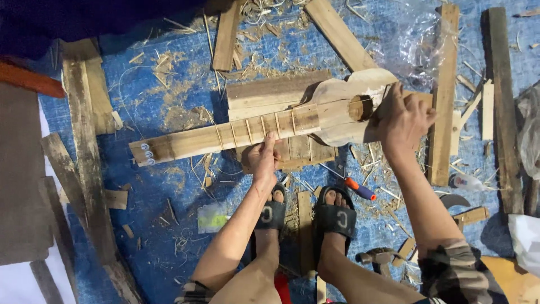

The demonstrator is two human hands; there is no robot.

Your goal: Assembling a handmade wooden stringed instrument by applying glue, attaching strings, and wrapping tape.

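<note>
Under both hands, a small wooden guitar [270,126] lying flat across a stack of boards [275,98] on the blue tarp [152,197]. Left hand [263,159] pinching the fretted neck from its near edge, thumb on top. Right hand [402,118] clamped over the body's end, just beside the round sound hole [360,107]. Below the right wrist, an orange-handled screwdriver [354,187] among shavings. Beneath the left forearm, sandalled feet [306,211].

The right hand [402,118] covers the tail end of the guitar [281,121], so the edge there is unseen. Planks [270,95] under the guitar are partly hidden by it. Below the guitar, a hammer [377,258] lies half behind the right forearm; both elbows are cut off at the bottom edge.
</note>
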